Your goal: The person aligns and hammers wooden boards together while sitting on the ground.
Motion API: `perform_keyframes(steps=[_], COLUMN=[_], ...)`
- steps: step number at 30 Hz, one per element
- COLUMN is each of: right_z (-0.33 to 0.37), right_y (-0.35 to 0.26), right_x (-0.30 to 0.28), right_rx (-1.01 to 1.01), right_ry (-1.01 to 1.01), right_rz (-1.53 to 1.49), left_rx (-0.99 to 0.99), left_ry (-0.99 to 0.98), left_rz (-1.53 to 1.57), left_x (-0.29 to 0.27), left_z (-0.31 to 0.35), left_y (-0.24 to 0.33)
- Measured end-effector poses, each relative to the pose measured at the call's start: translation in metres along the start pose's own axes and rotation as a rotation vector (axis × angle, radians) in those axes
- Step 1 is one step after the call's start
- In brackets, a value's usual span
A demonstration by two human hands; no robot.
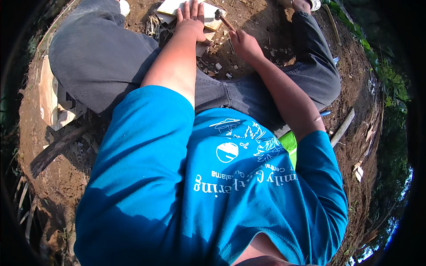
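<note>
At the top of the head view, my left hand lies with its fingers stretched out on a pale wooden board. My right hand is wrapped round the wooden handle of a hammer. The metal hammer head points up and left, close to the board's right edge; whether it touches the board I cannot tell. Part of the board lies beyond the picture's upper rim. Under it, another piece of wood partly shows.
I sit on brown soil with my legs in dark trousers spread to both sides. Wood chips are scattered between them. At left lie light wood offcuts and a dark branch; at right, a wooden stick.
</note>
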State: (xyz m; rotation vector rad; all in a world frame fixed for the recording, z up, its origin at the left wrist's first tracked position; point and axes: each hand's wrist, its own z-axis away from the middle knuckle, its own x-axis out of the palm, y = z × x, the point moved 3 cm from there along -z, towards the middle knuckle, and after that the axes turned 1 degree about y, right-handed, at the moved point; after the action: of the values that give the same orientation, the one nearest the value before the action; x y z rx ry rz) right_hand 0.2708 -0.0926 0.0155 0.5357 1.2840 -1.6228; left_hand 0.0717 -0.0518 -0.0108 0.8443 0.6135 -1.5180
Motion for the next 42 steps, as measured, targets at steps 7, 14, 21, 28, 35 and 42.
perform_keyframes(steps=[7,14,21,28,35,42], right_z=[0.029,0.017,0.005,0.021,-0.013,-0.006], right_y=[-0.113,-0.067,-0.033,-0.093,-0.045,-0.035], right_x=[-0.099,-0.025,-0.007,-0.087,-0.005,-0.009], right_rx=[-0.495,-0.117,-0.060,-0.436,-0.044,-0.233], right_ry=[0.460,0.174,0.202,0.483,0.184,0.336], right_rz=[-0.718,-0.290,-0.145,-0.840,-0.188,-0.297], left_rx=[-0.047,-0.039,-0.052,0.017,-0.080,0.098], left_ry=[-0.018,-0.043,-0.092,-0.032,-0.010,0.520], left_rz=[-0.007,-0.034,-0.086,0.018,-0.005,-0.026], left_x=[-0.005,-0.004,-0.014,-0.011,0.031,0.033], left_z=[0.025,0.016,0.015,0.022,-0.007,0.009], left_y=[-0.023,-0.017,-0.009,-0.012,-0.038,-0.029])
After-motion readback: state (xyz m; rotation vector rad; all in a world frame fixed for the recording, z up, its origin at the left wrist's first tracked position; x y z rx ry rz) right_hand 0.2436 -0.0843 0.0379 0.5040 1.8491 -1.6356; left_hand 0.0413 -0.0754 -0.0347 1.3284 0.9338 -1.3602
